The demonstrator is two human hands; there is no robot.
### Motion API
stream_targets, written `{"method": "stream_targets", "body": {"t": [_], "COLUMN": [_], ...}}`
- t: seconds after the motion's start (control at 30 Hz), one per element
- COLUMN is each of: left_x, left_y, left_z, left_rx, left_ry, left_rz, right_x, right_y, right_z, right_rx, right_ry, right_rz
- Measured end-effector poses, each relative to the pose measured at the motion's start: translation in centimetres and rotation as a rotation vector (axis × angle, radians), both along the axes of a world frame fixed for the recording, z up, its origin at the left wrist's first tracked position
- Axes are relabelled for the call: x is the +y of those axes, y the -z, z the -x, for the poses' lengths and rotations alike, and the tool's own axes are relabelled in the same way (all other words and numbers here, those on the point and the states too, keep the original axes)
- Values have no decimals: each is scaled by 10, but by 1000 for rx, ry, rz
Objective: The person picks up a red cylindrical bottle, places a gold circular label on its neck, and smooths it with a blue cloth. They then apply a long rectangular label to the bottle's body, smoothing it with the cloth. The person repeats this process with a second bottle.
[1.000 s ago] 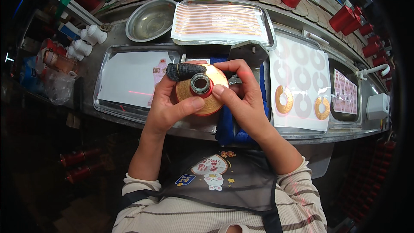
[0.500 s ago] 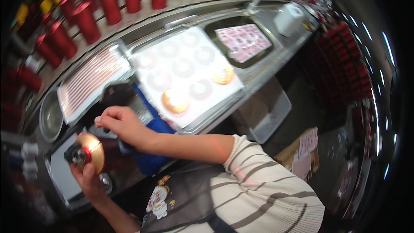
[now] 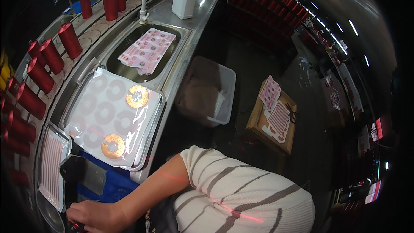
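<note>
My right hand (image 3: 94, 215) is low at the left, its fingers curled over a dark and red thing (image 3: 75, 227) that the lower edge mostly cuts off. What the fingers grip there cannot be made out. My left hand is out of the picture. Just beyond my right hand stands a dark metal plate (image 3: 84, 174) over a blue cloth (image 3: 114, 187). Farther off, a metal tray (image 3: 160, 108) bears a white translucent sheet (image 3: 88, 88) with faint grey ring shapes and two gold ring labels, one far (image 3: 144, 96) and one near (image 3: 107, 147).
Left of my hand lies a tray of pink-striped strips (image 3: 51, 170). Red bottles (image 3: 52, 56) line a curved conveyor. Pink printed sheets (image 3: 148, 49) lie over a sink (image 3: 183, 43), near a white jug (image 3: 183, 2). Right are a plastic bin (image 3: 228, 90) and a wooden tray (image 3: 254, 121).
The view has swung right and my hands have shifted toward the lower left. My left hand and the red bottle with a gold ring label it held have left the picture.
</note>
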State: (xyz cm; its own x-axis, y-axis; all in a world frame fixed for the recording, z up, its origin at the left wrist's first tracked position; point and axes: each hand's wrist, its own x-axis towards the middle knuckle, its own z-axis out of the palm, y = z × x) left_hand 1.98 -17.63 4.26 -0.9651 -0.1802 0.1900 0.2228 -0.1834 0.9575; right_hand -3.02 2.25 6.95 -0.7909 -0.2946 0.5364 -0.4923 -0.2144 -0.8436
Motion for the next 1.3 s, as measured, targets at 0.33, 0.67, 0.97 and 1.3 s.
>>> {"method": "stream_targets", "body": {"t": [0.33, 0.67, 0.97, 1.3], "left_x": [-55, 26, 26, 43], "left_y": [65, -7, -22, -7], "left_z": [11, -3, -11, -19], "left_rx": [-61, -42, -28, 95], "left_ry": [-8, 15, 191, -75], "left_rz": [-56, -63, -72, 258], "right_x": [11, 28, 32, 33], "right_y": [-3, -30, -36, -38], "right_z": [31, 23, 19, -21], "right_rx": [139, 113, 46, 627], "right_ry": [173, 85, 178, 76], "right_rz": [-78, -190, -405, -501]}}
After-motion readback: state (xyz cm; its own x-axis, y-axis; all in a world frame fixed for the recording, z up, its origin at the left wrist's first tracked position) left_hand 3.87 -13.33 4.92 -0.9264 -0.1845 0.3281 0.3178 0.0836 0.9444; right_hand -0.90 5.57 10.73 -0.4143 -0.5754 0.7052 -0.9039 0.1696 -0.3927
